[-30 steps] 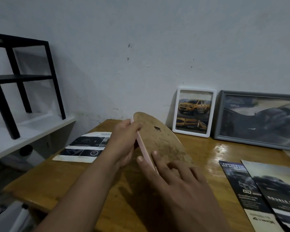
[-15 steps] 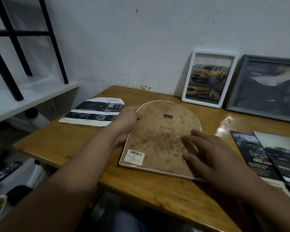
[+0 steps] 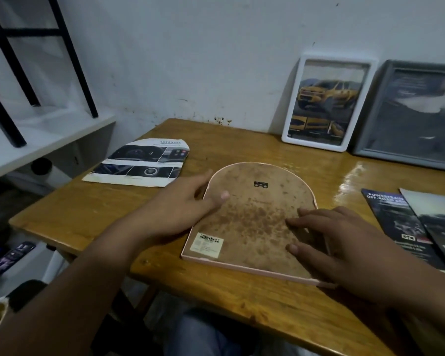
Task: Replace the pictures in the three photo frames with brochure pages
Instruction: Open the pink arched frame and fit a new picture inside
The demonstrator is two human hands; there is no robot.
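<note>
Lying face down on the wooden table (image 3: 216,299), near its front edge: an arch-topped pink frame (image 3: 254,219), stained brown backing board up, small black hanger near the rounded far end, barcode sticker at the near left corner. Resting on the frame's left edge, the left hand (image 3: 180,209), fingers spread and loose, thumb laid on the backing board, nothing gripped. Resting on the frame's right near part, the right hand (image 3: 344,247), fingers flat and splayed on the board, likewise gripping nothing. To the left on the table, apart from the frame, a cut brochure page (image 3: 139,163) with a rounded far end, showing car interior pictures. Leaning against the far wall, a white frame (image 3: 328,102) holding a yellow truck picture, and just right of it a grey frame (image 3: 411,116) with a dark picture, partly cut off. At the right edge of the table, overlapping dark brochures (image 3: 401,227).
</note>
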